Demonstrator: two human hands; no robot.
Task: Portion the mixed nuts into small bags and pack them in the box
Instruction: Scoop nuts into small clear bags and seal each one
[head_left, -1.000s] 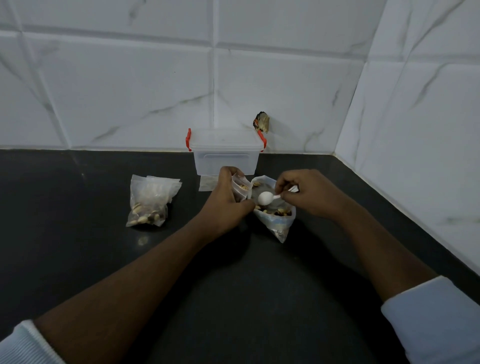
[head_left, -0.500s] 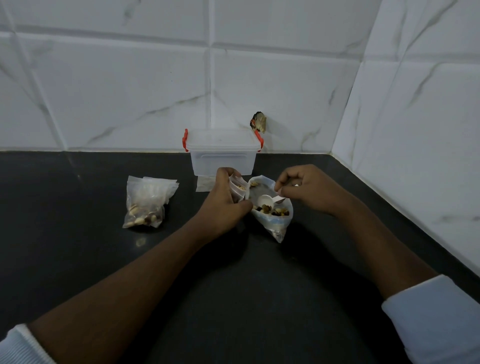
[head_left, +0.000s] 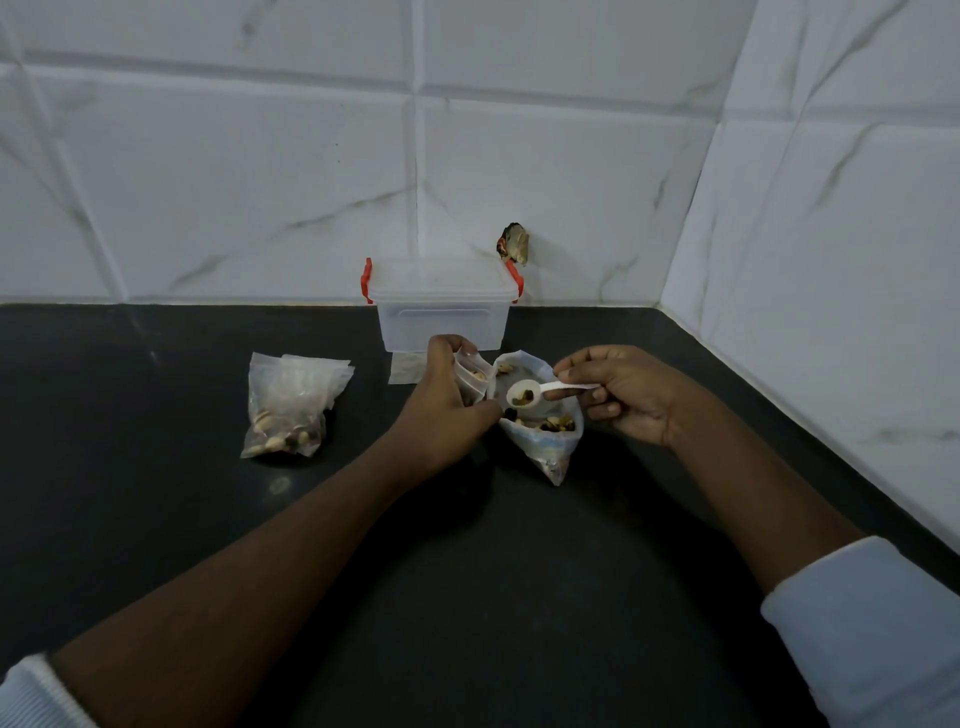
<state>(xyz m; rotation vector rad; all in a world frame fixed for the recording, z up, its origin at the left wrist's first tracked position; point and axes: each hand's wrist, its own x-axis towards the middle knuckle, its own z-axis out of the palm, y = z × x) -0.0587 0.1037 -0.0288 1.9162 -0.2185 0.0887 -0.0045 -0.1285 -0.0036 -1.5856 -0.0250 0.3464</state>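
My left hand (head_left: 441, 400) grips a small clear bag (head_left: 470, 371) with a few nuts in it, its mouth held open toward the right. Beside it stands a larger open plastic bag of mixed nuts (head_left: 545, 431). My right hand (head_left: 623, 392) pinches the handle of a white plastic spoon (head_left: 540, 391); its bowl carries a few nuts above the big bag's mouth. A clear lidded box with red clips (head_left: 441, 306) stands behind, against the wall.
A filled small bag of nuts (head_left: 288, 410) lies on the black countertop (head_left: 467, 571) to the left. A flat empty small bag (head_left: 408, 368) lies in front of the box. White tiled walls meet in a corner at the right; a small dark object (head_left: 514, 244) sticks to the back wall.
The spoon dipped into the big bag and came back up loaded with nuts, bowl facing up. My left hand kept holding the small bag.
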